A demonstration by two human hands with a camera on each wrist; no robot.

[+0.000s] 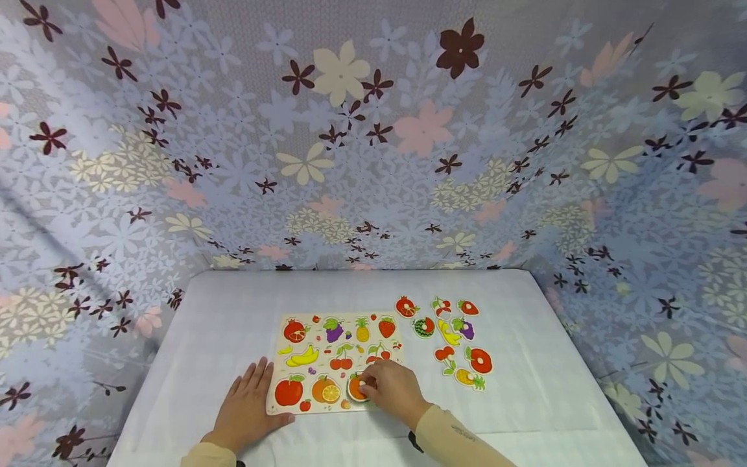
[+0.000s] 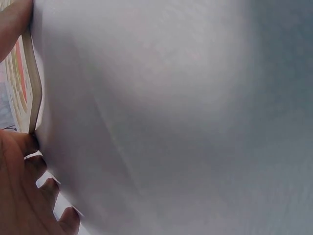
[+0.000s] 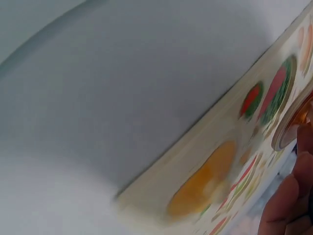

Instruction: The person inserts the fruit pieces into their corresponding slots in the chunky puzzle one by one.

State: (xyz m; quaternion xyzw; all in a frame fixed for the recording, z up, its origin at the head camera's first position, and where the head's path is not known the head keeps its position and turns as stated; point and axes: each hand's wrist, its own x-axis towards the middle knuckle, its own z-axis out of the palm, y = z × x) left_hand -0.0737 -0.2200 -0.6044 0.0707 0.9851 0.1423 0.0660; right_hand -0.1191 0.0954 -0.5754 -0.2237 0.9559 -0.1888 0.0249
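Flowery fabric (image 1: 362, 194) hangs all round this white table (image 1: 543, 402). Head view: the right hand (image 1: 398, 390) is pinching an orange fruit piece (image 1: 354, 389) over the near side of the fruit puzzle board (image 1: 280, 364), loose fruit pieces (image 1: 481, 360) scattered beyond that hand and off to its right. Meanwhile the left hand (image 1: 246, 401) lies fingers extended, gripping nothing. Left wrist view: the board's edge runs between thumb and fingers. Right wrist view: fingertips have that piece tilted, can't tell if it's touching the board.
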